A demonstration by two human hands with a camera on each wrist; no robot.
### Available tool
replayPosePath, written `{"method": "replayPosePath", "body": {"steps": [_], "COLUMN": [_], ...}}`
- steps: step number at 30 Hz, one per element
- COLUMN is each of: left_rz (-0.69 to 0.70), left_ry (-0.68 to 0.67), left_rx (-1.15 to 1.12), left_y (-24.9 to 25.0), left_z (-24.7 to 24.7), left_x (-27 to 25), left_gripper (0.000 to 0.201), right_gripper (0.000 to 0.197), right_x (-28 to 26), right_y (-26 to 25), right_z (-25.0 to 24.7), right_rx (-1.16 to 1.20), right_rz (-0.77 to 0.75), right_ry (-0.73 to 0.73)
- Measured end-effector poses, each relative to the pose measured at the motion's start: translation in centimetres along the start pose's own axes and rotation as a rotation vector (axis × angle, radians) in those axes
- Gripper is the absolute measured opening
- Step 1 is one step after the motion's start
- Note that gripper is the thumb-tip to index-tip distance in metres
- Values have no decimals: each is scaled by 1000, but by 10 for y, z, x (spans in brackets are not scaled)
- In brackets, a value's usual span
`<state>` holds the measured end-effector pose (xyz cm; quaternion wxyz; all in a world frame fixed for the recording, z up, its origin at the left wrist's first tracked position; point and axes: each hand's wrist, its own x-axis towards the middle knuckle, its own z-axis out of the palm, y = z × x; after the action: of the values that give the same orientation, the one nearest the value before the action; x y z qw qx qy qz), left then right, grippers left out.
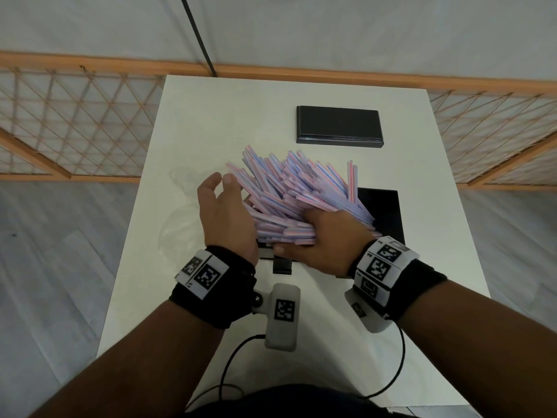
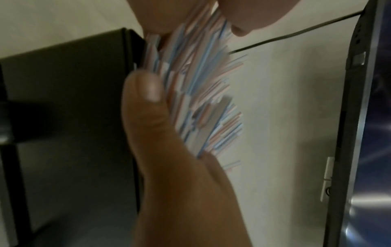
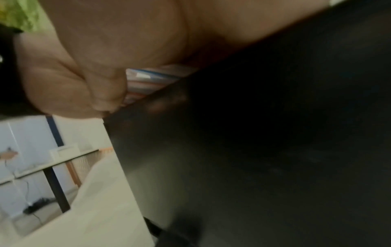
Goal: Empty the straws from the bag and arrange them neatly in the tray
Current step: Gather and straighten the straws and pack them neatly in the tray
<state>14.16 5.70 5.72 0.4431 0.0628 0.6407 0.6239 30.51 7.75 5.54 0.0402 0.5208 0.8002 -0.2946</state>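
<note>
A big bundle of pink-and-blue striped straws point(image 1: 289, 191) fans out above the black tray point(image 1: 387, 212), which sits on the white table point(image 1: 437, 206) close in front of the person. The right hand point(image 1: 319, 239) holds the near ends of the bundle, fingers wrapped around them in a full grip. The left hand point(image 1: 223, 212) presses against the left side of the fan with straight fingers, its grip wide; the left wrist view shows the thumb point(image 2: 146, 93) lying along the straws point(image 2: 201, 93). The far ends of the straws spread out loosely, some reaching past the tray's far edge and toward a black lid point(image 1: 339, 125) lying well apart near the table's far edge. The tray's right part shows bare and dark. A clear plastic bag point(image 1: 184, 212) lies crumpled on the table just left of the left hand, near the left edge. There is open table to the right of the tray and between the tray and the near edge, where cables point(image 1: 391, 369) trail from the wrists.
</note>
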Motion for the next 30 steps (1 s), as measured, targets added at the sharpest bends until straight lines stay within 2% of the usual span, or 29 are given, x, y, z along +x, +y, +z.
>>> {"method": "replayPosePath", "body": {"steps": [2, 5, 7, 9, 11, 13, 14, 15, 18, 21, 23, 25, 27, 28, 30], "left_rz": [-10, 54, 82, 80, 101, 87, 68, 56, 20, 34, 45, 52, 50, 47, 57], "left_ry": [-35, -72, -99, -128, -119, -114, -121, -126, -164, -161, -155, -159, -167, -161, -166], "left_rx": [-4, 102, 256, 348, 337, 276, 245, 232, 248, 263, 262, 268, 277, 287, 287], "left_y": [-2, -3, -4, -5, -4, -4, -2, -3, -2, -2, -2, -1, 2, 1, -1], "left_z": [1, 2, 2, 0, -3, -5, -4, -2, 3, 5, 4, 5, 6, 6, 6], "left_x": [-3, -3, -3, -3, -4, -4, -5, -4, -8, -11, -10, -10, -12, -12, -11], "left_gripper": [37, 37, 48, 67, 65, 60, 65, 72, 83, 82, 94, 90, 86, 90, 101], "right_gripper": [62, 70, 72, 71, 74, 74, 70, 65, 63, 69, 67, 65, 70, 75, 83], "right_x": [1, 1, 0, -2, -7, -16, -20, -23, -26, -25, -24, -22, -19, -17, -15], "right_y": [-7, -12, -10, -6, 0, 8, 12, 17, 27, 25, 23, 21, 18, 14, 7], "right_z": [0, -5, -7, -6, -5, -4, -3, -1, 4, 9, 9, 7, 5, 4, 5], "right_rx": [12, -40, -74, -11, 73, 63, 48, 40, -45, -117, -84, -90, -154, -172, -128], "right_rz": [-36, -17, 5, 5, -30, -99, -125, -131, -94, -59, -92, -80, -2, 11, -42], "right_ry": [21, 94, 145, 165, 234, 372, 421, 416, 233, 188, 157, 125, 107, 97, 69]}}
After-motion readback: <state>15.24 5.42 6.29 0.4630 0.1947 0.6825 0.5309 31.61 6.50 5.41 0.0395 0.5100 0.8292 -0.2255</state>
